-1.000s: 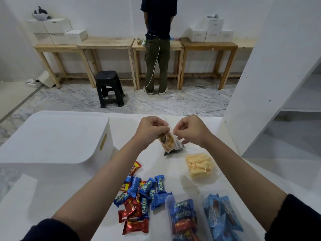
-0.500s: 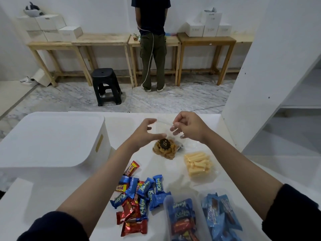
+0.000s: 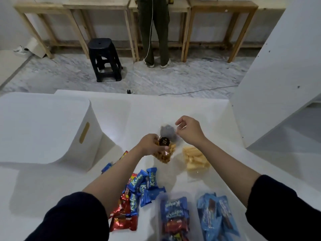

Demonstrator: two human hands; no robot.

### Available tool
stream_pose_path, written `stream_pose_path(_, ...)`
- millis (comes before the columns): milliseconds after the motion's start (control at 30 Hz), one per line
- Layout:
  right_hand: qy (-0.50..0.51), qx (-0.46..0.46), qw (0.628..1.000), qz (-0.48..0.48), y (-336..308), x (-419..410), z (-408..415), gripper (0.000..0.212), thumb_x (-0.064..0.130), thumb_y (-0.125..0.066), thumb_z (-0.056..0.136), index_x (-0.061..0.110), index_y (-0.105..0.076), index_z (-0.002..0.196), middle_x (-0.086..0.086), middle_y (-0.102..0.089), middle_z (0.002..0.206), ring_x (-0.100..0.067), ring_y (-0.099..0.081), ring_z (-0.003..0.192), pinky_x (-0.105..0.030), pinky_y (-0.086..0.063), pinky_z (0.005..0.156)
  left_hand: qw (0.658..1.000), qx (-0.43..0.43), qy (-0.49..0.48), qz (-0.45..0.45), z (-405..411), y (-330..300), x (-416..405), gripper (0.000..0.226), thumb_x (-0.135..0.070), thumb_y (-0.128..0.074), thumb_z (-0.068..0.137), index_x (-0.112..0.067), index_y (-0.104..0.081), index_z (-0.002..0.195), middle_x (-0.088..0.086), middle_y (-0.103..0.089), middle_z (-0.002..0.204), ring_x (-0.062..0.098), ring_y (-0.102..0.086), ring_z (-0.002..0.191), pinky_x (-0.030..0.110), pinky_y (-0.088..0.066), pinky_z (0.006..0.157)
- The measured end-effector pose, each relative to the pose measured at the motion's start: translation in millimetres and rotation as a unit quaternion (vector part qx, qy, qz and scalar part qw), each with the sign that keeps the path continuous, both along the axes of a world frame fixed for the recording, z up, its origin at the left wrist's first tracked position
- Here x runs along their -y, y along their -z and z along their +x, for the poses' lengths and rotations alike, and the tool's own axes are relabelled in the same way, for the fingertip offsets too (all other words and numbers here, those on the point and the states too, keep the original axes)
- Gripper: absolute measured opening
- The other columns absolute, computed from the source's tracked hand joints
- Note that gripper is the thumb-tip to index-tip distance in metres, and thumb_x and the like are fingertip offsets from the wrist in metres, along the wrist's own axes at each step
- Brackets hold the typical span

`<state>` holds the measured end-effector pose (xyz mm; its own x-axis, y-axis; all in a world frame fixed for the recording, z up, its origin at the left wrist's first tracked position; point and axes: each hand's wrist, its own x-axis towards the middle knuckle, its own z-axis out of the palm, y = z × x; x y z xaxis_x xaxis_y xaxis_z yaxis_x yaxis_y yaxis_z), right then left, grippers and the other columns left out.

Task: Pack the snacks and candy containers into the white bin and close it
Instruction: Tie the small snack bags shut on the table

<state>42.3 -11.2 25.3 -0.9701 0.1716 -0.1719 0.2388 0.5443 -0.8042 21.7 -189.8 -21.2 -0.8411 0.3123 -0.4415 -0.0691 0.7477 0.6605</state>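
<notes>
My left hand (image 3: 149, 145) grips a clear bag of brown fried snacks (image 3: 164, 152) with a round black label, just above the table. My right hand (image 3: 188, 132) hovers a little behind it, fingers curled, pinching the bag's clear top edge. A second clear bag of pale yellow sticks (image 3: 195, 159) lies on the table to the right. The white bin (image 3: 43, 129) stands at the left with its lid on and a slot handle in its side. Loose blue and red candy wrappers (image 3: 139, 190) lie near me, beside two clear candy containers (image 3: 175, 216) (image 3: 217, 218).
A dark grey object (image 3: 167, 132) lies on the table behind the snack bag. A tall white panel (image 3: 278, 84) rises at the right. Beyond the table a black stool (image 3: 104, 58), wooden benches (image 3: 220, 7) and a standing person's legs (image 3: 154, 32).
The view has tilted down. My left hand has closed round the fried snack bag, which was lying loose half a second ago. My right hand has stayed at the bag's top.
</notes>
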Motion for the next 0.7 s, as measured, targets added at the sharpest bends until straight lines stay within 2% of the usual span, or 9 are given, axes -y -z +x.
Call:
stream_pose_path(133, -0.028, 0.006, 0.999, 0.023, 26, 0, -9, 0.017, -0.001, -0.064, 0.077, 0.013, -0.062, 0.086, -0.010, -0.065, 0.085, -0.023, -0.060, 0.076, -0.027, -0.049, 0.068, 0.998, -0.022, -0.048, -0.015, 6, 31, -8, 0.045, -0.041, -0.079, 0.070, -0.010, -0.055, 0.092, 0.003, -0.057, 0.086, 0.021, -0.053, 0.084, 0.026, -0.036, 0.060)
stream_pose_path(200, -0.042, 0.008, 0.999, 0.032, 32, -9, -9, 0.015, 0.004, -0.065, 0.079, 0.011, -0.064, 0.092, -0.011, -0.068, 0.092, -0.024, -0.063, 0.084, -0.030, -0.052, 0.077, 0.995, -0.026, -0.100, 0.009, 8, 40, -11, 0.056, -0.039, -0.081, 0.068, -0.011, -0.051, 0.105, 0.003, -0.059, 0.093, 0.020, -0.055, 0.087, 0.027, -0.038, 0.063)
stream_pose_path(267, -0.039, -0.012, 0.997, 0.067, 36, -28, -1, 0.019, 0.011, -0.068, 0.080, 0.009, -0.065, 0.099, -0.010, -0.066, 0.099, -0.022, -0.062, 0.093, -0.026, -0.048, 0.083, 0.990, -0.030, -0.133, 0.024, 9, 45, -15, 0.067, -0.039, -0.082, 0.067, -0.010, -0.046, 0.116, 0.005, -0.060, 0.097, 0.021, -0.057, 0.090, 0.027, -0.042, 0.072)
stream_pose_path(300, -0.021, -0.023, 0.995, 0.093, 38, -40, 5, 0.022, 0.014, -0.069, 0.080, 0.009, -0.065, 0.101, -0.010, -0.065, 0.103, -0.022, -0.061, 0.098, -0.025, -0.045, 0.084, 0.990, -0.034, -0.138, 0.023, 10, 47, -16, 0.069, -0.039, -0.082, 0.068, -0.010, -0.044, 0.118, 0.004, -0.059, 0.097, 0.021, -0.057, 0.091, 0.028, -0.043, 0.074)
stream_pose_path(367, 0.060, -0.028, 0.985, 0.158, 42, -67, 23, 0.026, 0.019, -0.068, 0.081, 0.011, -0.064, 0.105, -0.014, -0.060, 0.111, -0.029, -0.056, 0.106, -0.033, -0.044, 0.088, 0.988, -0.042, -0.148, 0.025, 13, 48, -18, 0.073, -0.041, -0.080, 0.069, -0.009, -0.042, 0.123, 0.005, -0.057, 0.099, 0.021, -0.056, 0.092, 0.029, -0.045, 0.077)
stream_pose_path(467, 0.201, 0.076, 0.953, 0.212, 52, -103, 51, 0.041, 0.028, -0.065, 0.083, 0.011, -0.056, 0.119, -0.020, -0.051, 0.123, -0.040, -0.047, 0.116, -0.046, -0.043, 0.094, 0.986, -0.052, -0.155, 0.026, 17, 51, -18, 0.076, -0.042, -0.079, 0.071, -0.008, -0.040, 0.127, 0.010, -0.059, 0.105, 0.025, -0.057, 0.098, 0.034, -0.048, 0.082)
stream_pose_path(567, 0.268, 0.210, 0.932, 0.127, 65, -121, 75, 0.060, 0.033, -0.063, 0.085, 0.007, -0.041, 0.134, -0.019, -0.046, 0.135, -0.040, -0.042, 0.125, -0.043, -0.038, 0.100, 0.984, -0.066, -0.162, 0.017, 19, 53, -20, 0.077, -0.042, -0.078, 0.071, -0.008, -0.040, 0.128, 0.012, -0.058, 0.112, 0.027, -0.058, 0.104, 0.038, -0.050, 0.087)
stream_pose_path(633, 0.304, 0.223, 0.926, 0.028, 76, -124, 84, 0.066, 0.031, -0.064, 0.085, 0.000, -0.038, 0.137, -0.018, -0.047, 0.139, -0.036, -0.045, 0.127, -0.036, -0.039, 0.100, 0.981, -0.092, -0.172, 0.009, 22, 53, -23, 0.079, -0.042, -0.079, 0.070, -0.008, -0.039, 0.130, 0.013, -0.054, 0.119, 0.028, -0.054, 0.111, 0.040, -0.049, 0.090)
stream_pose_path(700, 0.349, 0.194, 0.916, -0.034, 83, -123, 88, 0.053, 0.023, -0.066, 0.084, -0.006, -0.052, 0.125, -0.018, -0.057, 0.127, -0.031, -0.054, 0.118, -0.030, -0.044, 0.087, 0.976, -0.131, -0.172, -0.007, 26, 51, -27, 0.079, -0.040, -0.078, 0.071, -0.007, -0.038, 0.131, 0.015, -0.046, 0.127, 0.029, -0.047, 0.118, 0.040, -0.046, 0.091)
